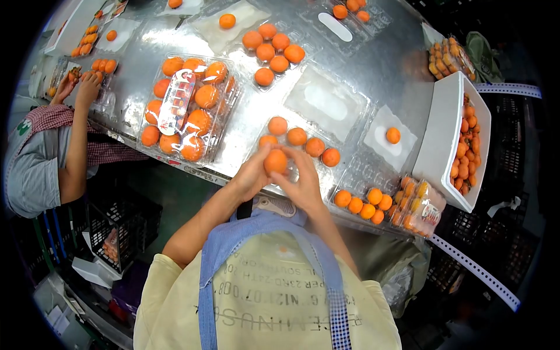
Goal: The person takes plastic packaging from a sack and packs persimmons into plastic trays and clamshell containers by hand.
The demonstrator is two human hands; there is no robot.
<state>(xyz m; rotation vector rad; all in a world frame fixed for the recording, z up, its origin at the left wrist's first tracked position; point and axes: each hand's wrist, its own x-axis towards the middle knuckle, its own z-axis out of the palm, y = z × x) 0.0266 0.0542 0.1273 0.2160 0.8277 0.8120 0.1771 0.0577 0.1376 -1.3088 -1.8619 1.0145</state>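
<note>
1 orange [275, 162] btwn L/R fingers [300, 159]

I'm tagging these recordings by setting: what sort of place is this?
Probably a fruit-packing workroom. A labelled clear pack lies on the metal table among trays part-filled with orange fruit; a white box heaped with fruit stands at the right; another person handles fruit at the left.

Tabletop [394, 73] was smooth metal, glossy under the light. The labelled fruit pack [223, 131] was clear, shiny plastic. The held orange fruit [275, 162] appeared smooth; the blue strap [207, 303] was matt cloth.
</note>
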